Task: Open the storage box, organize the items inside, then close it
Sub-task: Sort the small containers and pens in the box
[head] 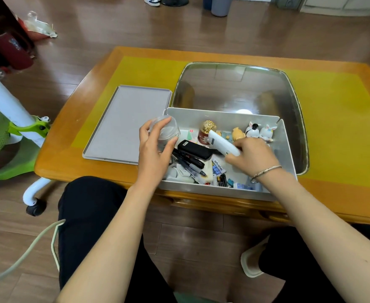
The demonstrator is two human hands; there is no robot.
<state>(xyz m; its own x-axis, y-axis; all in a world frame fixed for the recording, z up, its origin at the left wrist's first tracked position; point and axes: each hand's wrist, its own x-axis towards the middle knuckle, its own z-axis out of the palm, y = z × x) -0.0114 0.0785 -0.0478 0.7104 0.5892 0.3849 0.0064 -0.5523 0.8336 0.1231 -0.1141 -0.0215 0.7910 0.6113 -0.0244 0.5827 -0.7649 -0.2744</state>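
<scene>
Storage box open, lid flat beside it. Left hand grips clear jar, right hand holds white stick-thing over clutter.

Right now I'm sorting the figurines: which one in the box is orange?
The orange figurine, left of the two white rabbit figurines at the storage box's far wall.

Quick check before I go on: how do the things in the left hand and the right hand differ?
The left hand grips a clear jar, short and round, see-through; the right hand grips a white device, long, slim and opaque. The clear jar is held above the storage box's left edge; the white device slants across the middle, over the black case. Both are lifted clear of the clutter, one per hand.
</scene>
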